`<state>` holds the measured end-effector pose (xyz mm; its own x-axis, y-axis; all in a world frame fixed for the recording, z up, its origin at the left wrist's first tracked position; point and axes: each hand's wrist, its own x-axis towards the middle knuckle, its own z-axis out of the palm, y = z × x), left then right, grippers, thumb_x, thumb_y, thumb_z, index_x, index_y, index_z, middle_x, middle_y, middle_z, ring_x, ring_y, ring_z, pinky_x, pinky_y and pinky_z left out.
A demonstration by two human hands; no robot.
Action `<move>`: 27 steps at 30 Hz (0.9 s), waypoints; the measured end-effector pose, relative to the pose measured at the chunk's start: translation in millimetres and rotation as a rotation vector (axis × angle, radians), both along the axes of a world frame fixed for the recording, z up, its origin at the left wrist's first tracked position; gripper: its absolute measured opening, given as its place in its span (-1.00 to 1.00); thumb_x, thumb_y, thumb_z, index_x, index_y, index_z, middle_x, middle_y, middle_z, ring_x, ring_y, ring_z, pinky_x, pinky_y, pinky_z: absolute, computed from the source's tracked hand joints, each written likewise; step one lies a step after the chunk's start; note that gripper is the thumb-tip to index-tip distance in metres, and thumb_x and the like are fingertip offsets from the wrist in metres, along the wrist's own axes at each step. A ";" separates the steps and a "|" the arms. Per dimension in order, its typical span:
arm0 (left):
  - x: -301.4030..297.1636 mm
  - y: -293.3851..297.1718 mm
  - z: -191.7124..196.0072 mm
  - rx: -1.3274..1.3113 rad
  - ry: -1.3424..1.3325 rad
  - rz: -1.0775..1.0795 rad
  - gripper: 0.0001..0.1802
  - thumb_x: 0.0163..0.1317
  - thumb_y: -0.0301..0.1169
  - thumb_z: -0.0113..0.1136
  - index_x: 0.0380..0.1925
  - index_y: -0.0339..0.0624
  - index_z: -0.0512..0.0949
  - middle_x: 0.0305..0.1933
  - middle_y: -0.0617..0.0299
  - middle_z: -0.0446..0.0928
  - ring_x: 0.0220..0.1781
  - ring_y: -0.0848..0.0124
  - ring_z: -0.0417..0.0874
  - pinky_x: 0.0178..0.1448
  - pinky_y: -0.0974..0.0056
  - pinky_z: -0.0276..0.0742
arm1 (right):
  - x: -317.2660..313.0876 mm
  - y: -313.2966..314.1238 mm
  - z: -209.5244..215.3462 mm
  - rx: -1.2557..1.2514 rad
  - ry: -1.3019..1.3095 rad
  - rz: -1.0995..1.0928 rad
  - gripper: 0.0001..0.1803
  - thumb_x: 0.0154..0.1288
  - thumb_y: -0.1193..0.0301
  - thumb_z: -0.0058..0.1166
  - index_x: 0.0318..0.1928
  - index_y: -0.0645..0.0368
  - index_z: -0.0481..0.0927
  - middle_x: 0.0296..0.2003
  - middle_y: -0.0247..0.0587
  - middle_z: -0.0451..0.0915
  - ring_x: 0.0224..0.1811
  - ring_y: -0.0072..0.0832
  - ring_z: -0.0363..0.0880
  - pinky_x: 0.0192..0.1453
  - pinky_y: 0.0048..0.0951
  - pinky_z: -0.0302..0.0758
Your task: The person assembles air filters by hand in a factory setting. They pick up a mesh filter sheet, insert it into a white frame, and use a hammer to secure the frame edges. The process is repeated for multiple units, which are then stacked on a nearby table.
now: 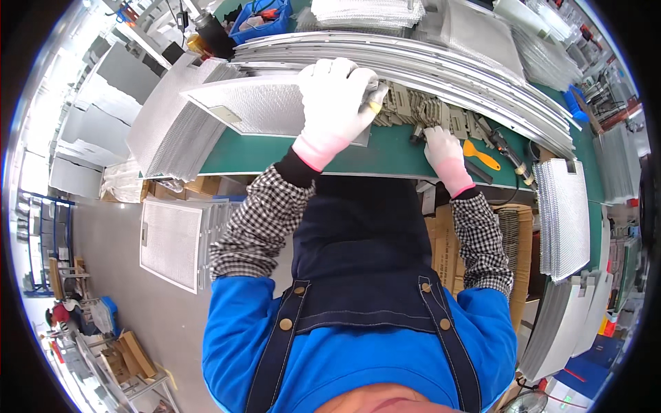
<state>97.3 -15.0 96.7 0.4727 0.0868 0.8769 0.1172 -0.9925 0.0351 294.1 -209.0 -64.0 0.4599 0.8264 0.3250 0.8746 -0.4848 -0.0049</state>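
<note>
"Green worktop point(396, 157), long metal strips point(310, 47) across the far side, panel stack point(186, 127) at the left end. Where's the main piece?"

"Mesh panel point(265, 107): tilted over the worktop, just right of that stack, right end behind the left hand point(335, 103)."

"Left fingers?"

"White glove, bent, close together, thumb off to the right. Something small and greyish by the thumb, too unclear to name. Can't tell how firm the hold is."

"Right hand point(444, 149)?"

"Gloved too, at the near edge of the flat metal pieces point(406, 107), fingertips beside a dark-ended tool point(416, 133). Fingers bent; pinching or not, can't tell."

"Nearby?"

"Yellow scraper point(482, 155) just right of that hand, powered driver point(513, 155) beyond it."
</note>
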 end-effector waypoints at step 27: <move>11.3 6.1 -5.7 -0.089 -0.096 0.127 -0.60 0.09 -0.15 0.43 -0.21 -0.13 0.54 -0.24 0.09 0.43 -0.04 0.07 0.47 0.35 -0.18 0.22 | -54.3 57.0 281.0 0.021 -0.187 0.594 -0.65 0.37 0.31 0.19 0.11 0.12 0.67 -0.06 -0.20 0.74 -0.17 -0.38 0.71 -0.13 -0.37 0.66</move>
<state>108.6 -8.9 91.0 0.3677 0.2199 0.9036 0.2332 -0.9624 0.1393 239.8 -152.0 217.0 -0.1427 0.9163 0.3742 0.9819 0.0833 0.1704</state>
